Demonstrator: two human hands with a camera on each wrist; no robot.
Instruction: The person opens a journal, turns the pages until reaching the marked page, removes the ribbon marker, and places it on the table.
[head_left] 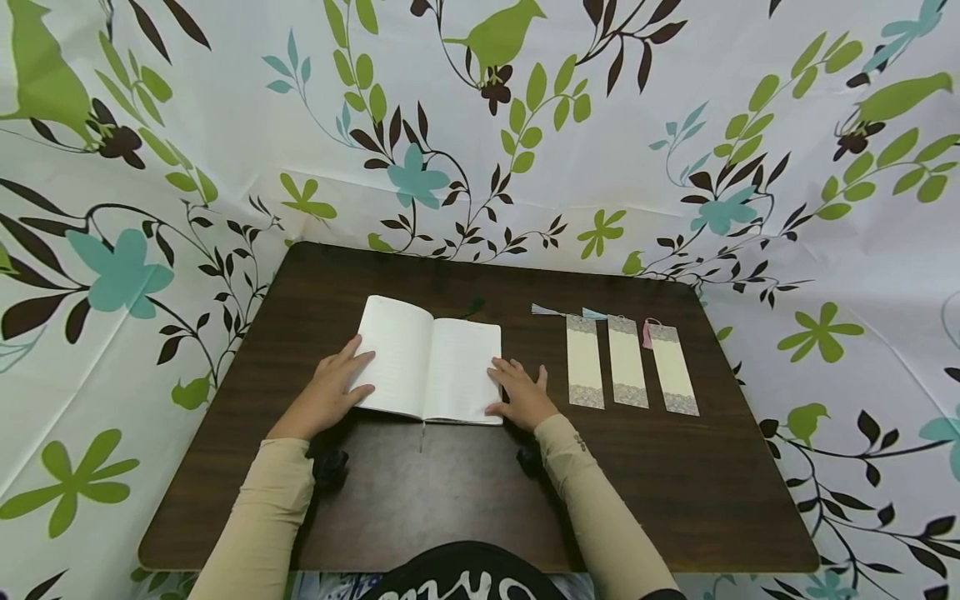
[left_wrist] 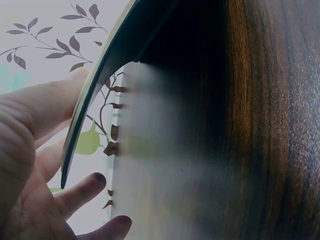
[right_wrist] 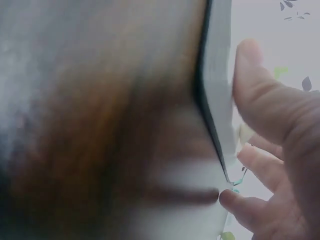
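An open notebook with white pages and a dark cover lies on the table, a thin ribbon hanging from its near edge. My left hand grips its left edge, thumb on the page; in the left wrist view the raised cover passes between thumb and fingers. At the opposite edge, my right hand holds the right side, its thumb against the pages and its other fingers at the cover's outer edge. Most of the underside is in shadow.
Right of the notebook lie a bookmark with a pale tassel, another bookmark with a blue tassel, and a third bookmark with a pink one. A small dark green thing shows behind the notebook. Patterned cloth surrounds the brown table.
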